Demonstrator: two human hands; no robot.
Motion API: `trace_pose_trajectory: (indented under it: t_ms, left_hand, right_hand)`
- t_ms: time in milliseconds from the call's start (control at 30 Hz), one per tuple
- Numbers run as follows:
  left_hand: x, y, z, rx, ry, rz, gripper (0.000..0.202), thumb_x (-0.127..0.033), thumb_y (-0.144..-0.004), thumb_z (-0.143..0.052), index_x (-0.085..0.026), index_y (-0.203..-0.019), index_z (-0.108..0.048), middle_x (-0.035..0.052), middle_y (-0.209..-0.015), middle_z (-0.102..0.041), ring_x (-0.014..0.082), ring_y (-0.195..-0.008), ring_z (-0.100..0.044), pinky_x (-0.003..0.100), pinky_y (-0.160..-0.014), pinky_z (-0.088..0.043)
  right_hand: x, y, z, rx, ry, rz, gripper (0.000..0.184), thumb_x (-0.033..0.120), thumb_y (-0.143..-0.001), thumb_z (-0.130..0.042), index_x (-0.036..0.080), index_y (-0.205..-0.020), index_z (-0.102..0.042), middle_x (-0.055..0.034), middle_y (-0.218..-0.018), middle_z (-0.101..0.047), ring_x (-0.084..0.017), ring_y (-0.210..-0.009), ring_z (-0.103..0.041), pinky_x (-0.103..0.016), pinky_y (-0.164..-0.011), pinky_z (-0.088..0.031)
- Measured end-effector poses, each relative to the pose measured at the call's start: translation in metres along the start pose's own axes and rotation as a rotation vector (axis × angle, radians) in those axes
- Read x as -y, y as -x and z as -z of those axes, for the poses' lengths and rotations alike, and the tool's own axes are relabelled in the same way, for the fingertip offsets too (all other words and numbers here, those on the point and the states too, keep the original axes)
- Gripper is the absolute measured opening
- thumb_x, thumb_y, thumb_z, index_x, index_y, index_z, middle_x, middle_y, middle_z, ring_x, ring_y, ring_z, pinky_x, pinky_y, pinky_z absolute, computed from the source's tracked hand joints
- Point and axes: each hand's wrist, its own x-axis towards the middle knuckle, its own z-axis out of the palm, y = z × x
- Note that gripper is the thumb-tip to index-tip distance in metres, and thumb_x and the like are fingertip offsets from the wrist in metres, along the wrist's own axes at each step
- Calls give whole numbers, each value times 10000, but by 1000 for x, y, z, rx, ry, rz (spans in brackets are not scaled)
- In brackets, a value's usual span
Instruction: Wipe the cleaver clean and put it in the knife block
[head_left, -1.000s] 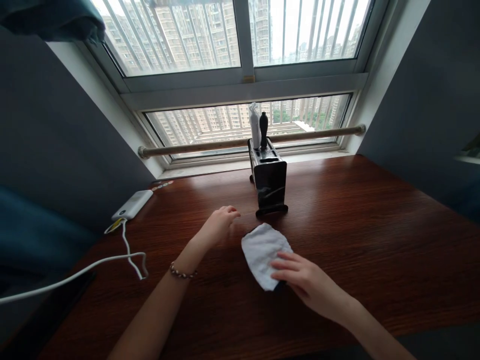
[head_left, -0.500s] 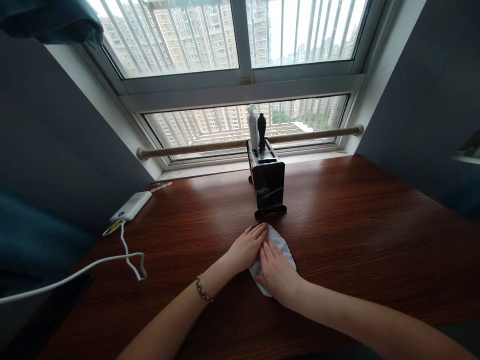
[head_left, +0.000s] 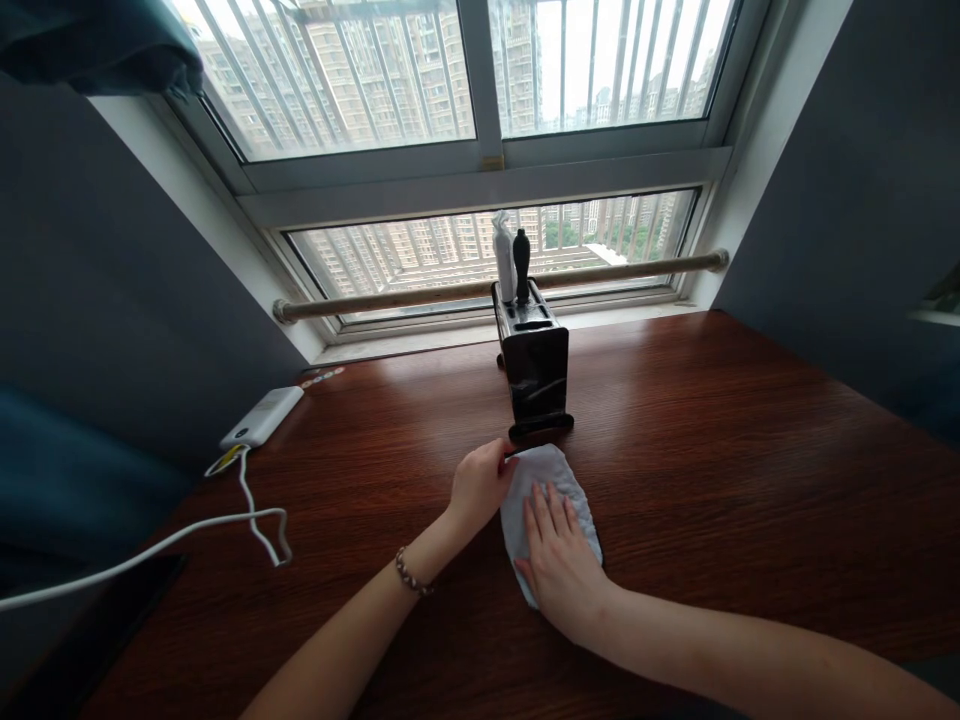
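A pale grey-white cloth (head_left: 551, 468) lies spread on the brown wooden table just in front of me. My right hand (head_left: 561, 560) rests flat on the cloth, its fingers stretched forward and slightly apart. At the cloth's upper left corner, my left hand (head_left: 480, 488) has its fingers curled closed against the edge. A thin dark edge (head_left: 517, 452) shows there beside the left fingertips, and another dark sliver peeks out at the cloth's right side. What lies under the cloth is otherwise hidden. Just beyond stands a black knife holder (head_left: 537, 375).
A black handle (head_left: 522, 262) and a white-wrapped one (head_left: 504, 262) stick up from the holder. On the left lie a white power bank (head_left: 262, 416) and a white cable (head_left: 187, 528). A rail (head_left: 420, 296) crosses the window behind the wooden table (head_left: 690, 440).
My left hand has drawn back left from on top of the cloth to its corner, fingers now curled. More of the cloth shows. My right hand stays flat, shifted slightly towards me.
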Motion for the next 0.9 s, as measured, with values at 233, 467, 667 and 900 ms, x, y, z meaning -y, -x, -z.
trace_pose_trajectory:
  t_ms: [233,467,667,900]
  left_hand:
    - [6,-2,-4,-153,-57,-52,214,-216,-885,-452,-139,-1060,-547,58,-927,-594,185,-879,-524,367,-792,-414]
    - [16,1,2,-301,17,-54,137,-216,-880,-469,-142,-956,-555,30,-853,-580,167,-822,-512,343,-762,-413]
    - [18,2,3,-331,132,-46,130,-240,-875,-488,-143,-911,-568,28,-849,-586,163,-839,-523,347,-774,-420]
    - [21,-2,1,-347,319,90,189,-301,-875,-502,-141,-923,-590,32,-852,-605,154,-814,-564,333,-735,-455]
  right_hand:
    - [-23,-43,5,-70,3,47,831,556,-834,-434,-38,-1383,-244,-210,-1448,5,-370,-1348,26,-522,-1106,-82]
    - [-34,-60,5,-16,-55,114,833,740,-787,-268,171,-1393,-318,-125,-1456,-180,-397,-1327,-115,-570,-1062,-153]
    - [-61,-51,9,-7,-52,-30,844,716,-779,-342,142,-1397,-311,-165,-1456,-143,-446,-1316,-32,-595,-1050,-45]
    - [-30,-37,8,59,-77,-146,899,730,-773,-303,105,-1416,-245,-198,-1460,-22,-448,-1310,93,-592,-1033,79]
